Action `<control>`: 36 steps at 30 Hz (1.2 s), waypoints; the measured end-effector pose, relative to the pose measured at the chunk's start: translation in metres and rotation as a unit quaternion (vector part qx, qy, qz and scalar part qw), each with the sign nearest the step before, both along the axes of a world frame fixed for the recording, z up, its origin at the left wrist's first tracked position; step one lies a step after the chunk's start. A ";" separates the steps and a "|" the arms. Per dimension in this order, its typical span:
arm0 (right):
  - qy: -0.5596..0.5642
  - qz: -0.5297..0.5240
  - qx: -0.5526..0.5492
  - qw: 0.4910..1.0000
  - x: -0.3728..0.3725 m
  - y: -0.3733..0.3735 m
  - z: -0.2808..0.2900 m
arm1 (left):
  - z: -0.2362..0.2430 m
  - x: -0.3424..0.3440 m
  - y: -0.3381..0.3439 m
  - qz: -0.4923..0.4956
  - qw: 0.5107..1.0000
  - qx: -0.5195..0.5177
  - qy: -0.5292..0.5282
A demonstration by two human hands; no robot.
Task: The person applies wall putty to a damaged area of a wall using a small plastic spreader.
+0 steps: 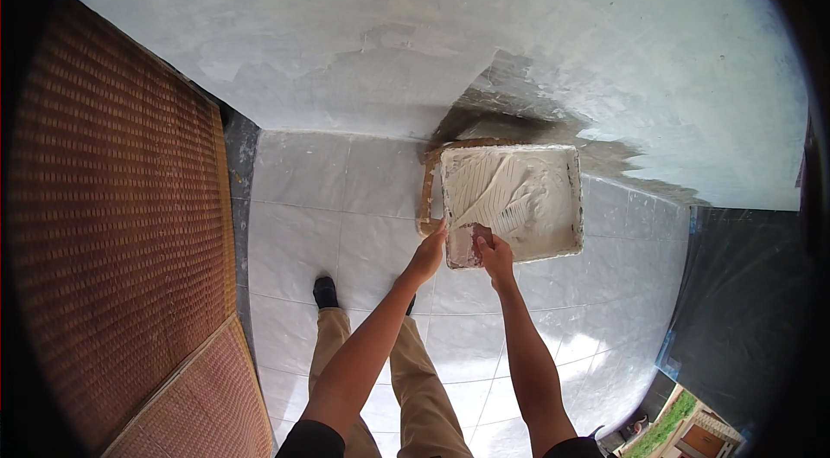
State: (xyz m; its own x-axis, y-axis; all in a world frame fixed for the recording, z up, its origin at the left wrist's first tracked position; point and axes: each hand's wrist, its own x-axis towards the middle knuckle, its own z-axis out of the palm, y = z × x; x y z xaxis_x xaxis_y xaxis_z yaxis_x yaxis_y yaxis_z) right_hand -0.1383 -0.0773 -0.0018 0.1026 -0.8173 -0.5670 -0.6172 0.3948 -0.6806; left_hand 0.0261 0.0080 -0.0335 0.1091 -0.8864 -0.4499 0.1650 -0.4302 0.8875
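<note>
The right hand is closed on a flat reddish-brown scraper, its thumb near the upper edge of the blade. The right forearm comes up from the lower edge of the view almost straight, leaning slightly left toward the hand. The scraper is just beyond the fingers, over the near left corner of a shallow rectangular tray, which spreads out ahead of both hands. Pale paste lies in the tray beyond the right hand, with ridged strokes across it.

The left hand is just left of the right one, touching the tray's left edge; its fingers are partly hidden, so I cannot tell whether they close around the rim. The left forearm slants up and to the right toward that edge.

A brown-edged object shows under the tray, ahead of the left hand. Farther ahead of both hands rises a patchily coated wall; grey floor tiles lie left of the left hand.
</note>
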 end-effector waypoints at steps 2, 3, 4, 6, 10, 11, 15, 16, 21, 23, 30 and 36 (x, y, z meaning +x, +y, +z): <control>-0.035 -0.023 0.033 0.999 -0.015 -0.011 -0.005 | -0.002 -0.002 -0.002 -0.014 0.999 -0.018 -0.024; -0.071 -0.045 0.070 0.994 -0.024 -0.017 -0.006 | -0.001 -0.003 -0.004 -0.028 0.998 -0.033 -0.048; -0.077 -0.044 0.069 0.994 -0.021 -0.017 0.003 | -0.001 0.001 0.000 -0.027 0.998 -0.034 -0.055; -0.141 -0.126 0.146 0.971 -0.014 -0.017 0.033 | 0.005 0.008 0.006 0.043 0.998 0.012 -0.035; -0.239 -0.169 0.174 0.940 -0.025 -0.032 0.087 | 0.058 0.033 -0.010 0.072 0.997 -0.022 -0.029; -0.250 -0.165 0.162 0.940 -0.028 -0.034 0.101 | 0.081 0.042 -0.017 0.086 0.995 -0.040 -0.040; -0.438 -0.158 0.115 0.877 -0.018 -0.041 0.180 | 0.215 0.083 -0.048 0.108 0.990 -0.082 -0.041; -0.486 -0.150 0.098 0.855 0.003 -0.040 0.207 | 0.222 0.106 -0.052 0.109 0.977 -0.136 -0.121; -0.584 -0.119 0.011 0.803 0.050 -0.060 0.329 | 0.359 0.170 -0.079 0.120 0.929 -0.293 -0.189; -0.609 -0.099 -0.020 0.787 0.073 -0.067 0.382 | 0.419 0.195 -0.080 0.130 0.903 -0.349 -0.213; -0.610 0.000 -0.161 0.776 0.173 -0.070 0.575 | 0.604 0.301 -0.048 0.152 0.807 -0.470 -0.324; -0.614 0.038 -0.225 0.756 0.264 -0.054 0.722 | 0.725 0.389 -0.014 0.202 0.737 -0.503 -0.404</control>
